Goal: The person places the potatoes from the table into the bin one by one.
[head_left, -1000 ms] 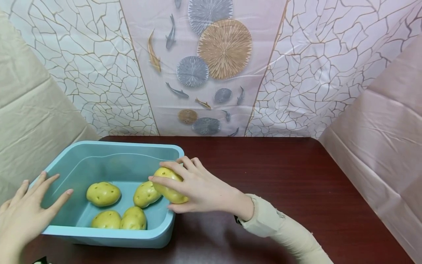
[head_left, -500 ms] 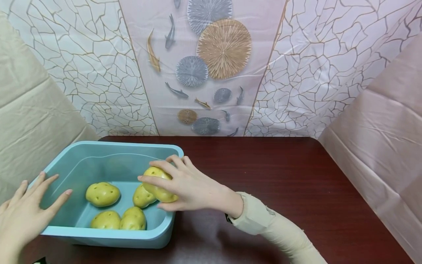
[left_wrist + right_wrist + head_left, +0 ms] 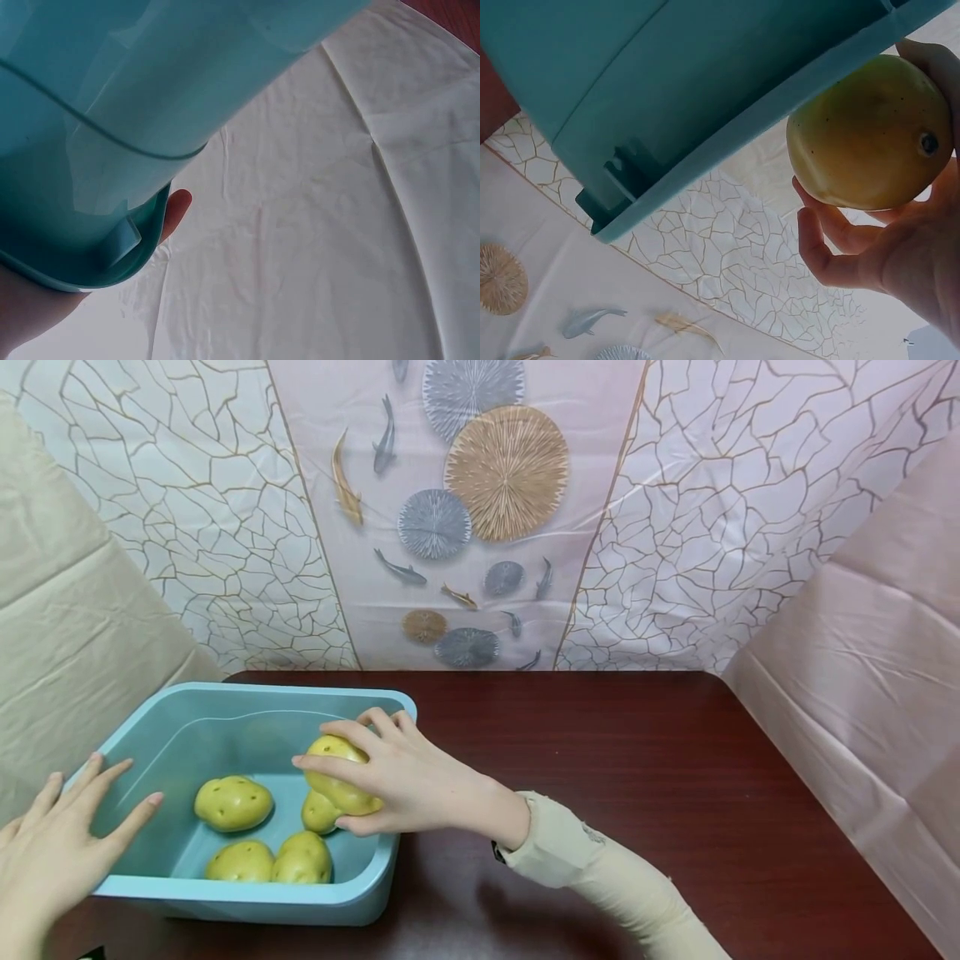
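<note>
A yellow potato (image 3: 337,787) is gripped from above in my right hand (image 3: 416,782), over the right side of a blue plastic bin (image 3: 240,888). In the right wrist view the fingers curl round this potato (image 3: 870,135), beside the bin's rim. Several more potatoes lie on the bin floor: one at the left (image 3: 234,803), two near the front wall, and one partly hidden (image 3: 318,812) behind the held one. My left hand (image 3: 63,847) rests with spread fingers on the bin's left rim; the left wrist view shows only part of that hand beside the rim.
The bin stands on the left of a dark red-brown table (image 3: 637,777). Patterned cloth (image 3: 675,568) hangs behind the table, with plain cloth on both sides. The bin's right wall stands below my right wrist.
My right hand has moved left with the potato, from the bin's right rim to further inside above it, covering more of the potato below. My left hand stays in place.
</note>
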{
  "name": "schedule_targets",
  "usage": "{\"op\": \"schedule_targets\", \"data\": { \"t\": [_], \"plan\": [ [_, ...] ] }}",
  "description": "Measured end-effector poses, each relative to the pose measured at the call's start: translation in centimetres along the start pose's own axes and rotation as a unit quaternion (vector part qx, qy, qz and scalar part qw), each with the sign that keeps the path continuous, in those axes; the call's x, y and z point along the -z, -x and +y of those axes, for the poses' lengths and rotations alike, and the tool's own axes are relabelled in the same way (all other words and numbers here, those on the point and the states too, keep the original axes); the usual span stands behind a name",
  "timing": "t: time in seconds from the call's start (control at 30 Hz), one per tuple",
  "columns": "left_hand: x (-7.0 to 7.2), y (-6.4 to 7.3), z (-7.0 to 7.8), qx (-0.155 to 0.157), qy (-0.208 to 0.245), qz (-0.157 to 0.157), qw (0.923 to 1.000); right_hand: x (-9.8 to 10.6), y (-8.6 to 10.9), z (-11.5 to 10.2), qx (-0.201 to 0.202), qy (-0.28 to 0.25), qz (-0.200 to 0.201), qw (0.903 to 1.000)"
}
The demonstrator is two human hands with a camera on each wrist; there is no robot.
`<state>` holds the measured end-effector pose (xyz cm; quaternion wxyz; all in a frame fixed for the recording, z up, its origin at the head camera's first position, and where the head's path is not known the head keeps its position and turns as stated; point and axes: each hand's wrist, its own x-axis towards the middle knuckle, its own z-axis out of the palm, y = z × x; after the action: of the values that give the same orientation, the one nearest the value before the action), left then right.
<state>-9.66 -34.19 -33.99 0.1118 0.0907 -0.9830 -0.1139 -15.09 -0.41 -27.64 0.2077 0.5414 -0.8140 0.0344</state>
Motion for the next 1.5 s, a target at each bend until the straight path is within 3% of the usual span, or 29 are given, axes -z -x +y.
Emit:
{"op": "schedule_targets", "data": {
  "t": [0.37,0.77,1.13,1.5],
  "plan": [
    [0.0,-0.1,0.3,0.005,-0.001,-0.010,0.9999,-0.5,-0.8,0.3,0.003,0.031,0.005,0.9995],
    [0.1,0.0,0.4,0.002,0.002,-0.009,1.0000,-0.5,-1.9,0.4,-0.001,-0.007,-0.019,0.9998],
    [0.1,0.0,0.3,0.001,-0.001,-0.006,1.0000,-0.4,-2.8,0.5,-0.012,-0.010,-0.041,0.9990],
    [0.1,0.0,0.1,0.002,-0.003,-0.004,1.0000,-0.4,-3.7,0.6,-0.003,0.018,-0.019,0.9997]
  ]
}}
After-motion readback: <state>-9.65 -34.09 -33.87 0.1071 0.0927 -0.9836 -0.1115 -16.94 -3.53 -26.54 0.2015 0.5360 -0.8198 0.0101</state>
